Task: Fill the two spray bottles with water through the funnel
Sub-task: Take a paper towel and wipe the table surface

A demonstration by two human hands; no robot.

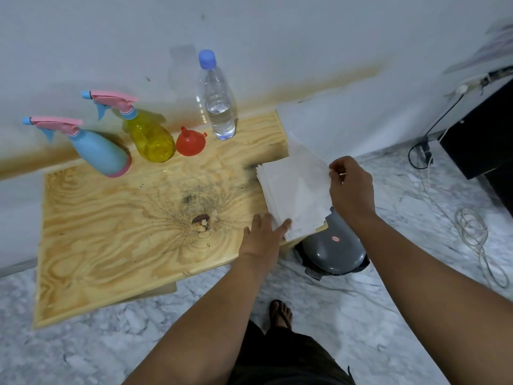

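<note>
Hands nearest of all, both busy with a stack of white paper sheets (295,190) at the right edge of the wooden surface (116,232), not with the bottles. Left hand (262,240) laid flat, fingers spread, pressing the stack's near corner. Right hand (350,184) pinching the top sheet's far right edge between thumb and fingertips. Filling not yet begun, judging by the layout.

Farther back, along the wall: blue spray bottle (97,151) and yellow spray bottle (148,134), both leaning in the wide-angle view, pink-and-blue trigger heads screwed on, so both to be opened first. Yellow one seemingly empty, though hard to tell through tinted plastic; blue one opaque. Red funnel (191,141) upside down just right of the yellow bottle, spout up. Clear water bottle (218,101) upright beyond, blue cap on, roughly a third full.
</note>
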